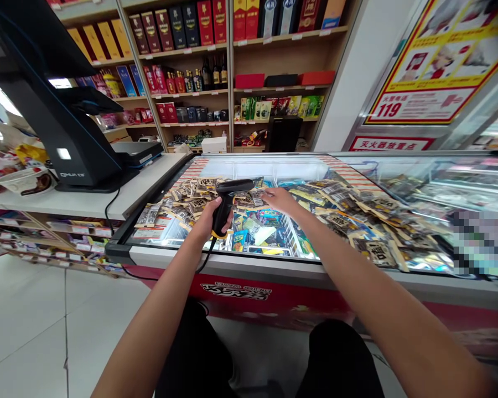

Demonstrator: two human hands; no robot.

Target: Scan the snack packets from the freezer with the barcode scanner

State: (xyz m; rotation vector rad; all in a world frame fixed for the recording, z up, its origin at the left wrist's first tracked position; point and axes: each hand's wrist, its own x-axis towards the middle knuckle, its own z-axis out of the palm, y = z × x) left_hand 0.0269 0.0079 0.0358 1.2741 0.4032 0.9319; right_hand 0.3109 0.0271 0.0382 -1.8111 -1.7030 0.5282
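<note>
My left hand (207, 220) is wrapped round the handle of a black barcode scanner (234, 186) with yellow trim, its cable hanging down over the freezer's edge. The scanner's head points right, toward my right hand (283, 200). Those fingers are closed at the edge of a small brown-and-clear snack packet (257, 197), with the fingertips partly hidden. To the left, a pile of similar packets (182, 200) lies on the glass top of the chest freezer (232, 257). A second, wider pile (375, 218) spreads over the glass to the right.
A black checkout terminal (83, 132) stands on the white counter (87, 202) at left, beside a white bowl (27, 181). Shelves (186, 51) of boxed goods and bottles line the back. A fire-safety poster (440, 66) hangs at right. Coloured frozen packs (255, 229) show through the glass.
</note>
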